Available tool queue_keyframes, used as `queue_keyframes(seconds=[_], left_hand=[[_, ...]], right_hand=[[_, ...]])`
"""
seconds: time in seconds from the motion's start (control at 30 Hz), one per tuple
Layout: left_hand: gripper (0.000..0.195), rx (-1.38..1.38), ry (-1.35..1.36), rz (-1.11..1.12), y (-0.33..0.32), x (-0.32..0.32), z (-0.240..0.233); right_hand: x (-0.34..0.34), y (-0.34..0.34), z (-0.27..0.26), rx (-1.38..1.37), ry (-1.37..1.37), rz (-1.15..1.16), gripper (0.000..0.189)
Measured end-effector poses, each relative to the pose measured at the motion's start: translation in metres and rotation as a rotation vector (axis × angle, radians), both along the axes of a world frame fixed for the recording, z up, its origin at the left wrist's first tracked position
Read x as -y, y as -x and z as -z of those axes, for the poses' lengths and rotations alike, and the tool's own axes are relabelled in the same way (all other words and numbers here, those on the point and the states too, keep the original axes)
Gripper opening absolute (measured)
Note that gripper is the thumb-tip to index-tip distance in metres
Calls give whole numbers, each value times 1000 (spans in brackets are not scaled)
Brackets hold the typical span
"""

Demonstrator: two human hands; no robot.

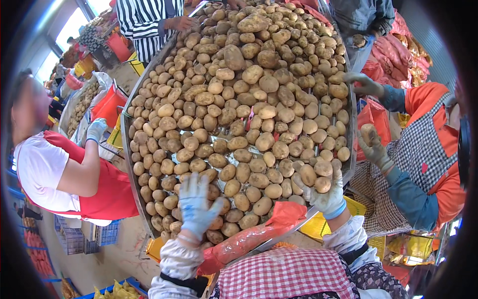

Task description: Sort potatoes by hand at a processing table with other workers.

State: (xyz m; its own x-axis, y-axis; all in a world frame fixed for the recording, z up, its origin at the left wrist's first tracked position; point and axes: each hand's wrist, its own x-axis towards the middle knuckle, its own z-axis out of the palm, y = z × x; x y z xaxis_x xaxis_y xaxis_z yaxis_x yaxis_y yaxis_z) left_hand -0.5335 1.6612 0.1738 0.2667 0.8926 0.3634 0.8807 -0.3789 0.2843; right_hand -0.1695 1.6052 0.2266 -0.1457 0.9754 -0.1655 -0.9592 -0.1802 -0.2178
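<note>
A deep heap of potatoes covers the metal-rimmed sorting table before me. My left hand, in a pale work glove with blue marks, is spread flat over the potatoes at the near left, fingers apart and slightly blurred. At the near right corner my gloved right hand is turned palm up, its fingers cupped around several potatoes. A rolled red plastic sheet lies along the near edge, between my two forearms.
At the left stands a person in a red apron. On the right, a person in a checked apron holds a potato. Two more people are at the far side. Yellow crates sit below the near right edge, and blue crates stand on the left floor.
</note>
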Motion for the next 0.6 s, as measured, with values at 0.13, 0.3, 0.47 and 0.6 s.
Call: queue_keyframes(seconds=[0.13,0.3,0.47,0.6], left_hand=[[72,-160,12,59,-32,-37,3],[58,-147,-27,-391,1,-58,1],[69,-178,30,295,-74,-16,7],[46,-229,152,376,-99,-9,-21]], right_hand=[[-2,-6,3,148,0,9,61],[9,-34,-5,360,43,135,56],[23,-60,2,349,-43,241,59],[20,-82,1,278,110,251,63]])
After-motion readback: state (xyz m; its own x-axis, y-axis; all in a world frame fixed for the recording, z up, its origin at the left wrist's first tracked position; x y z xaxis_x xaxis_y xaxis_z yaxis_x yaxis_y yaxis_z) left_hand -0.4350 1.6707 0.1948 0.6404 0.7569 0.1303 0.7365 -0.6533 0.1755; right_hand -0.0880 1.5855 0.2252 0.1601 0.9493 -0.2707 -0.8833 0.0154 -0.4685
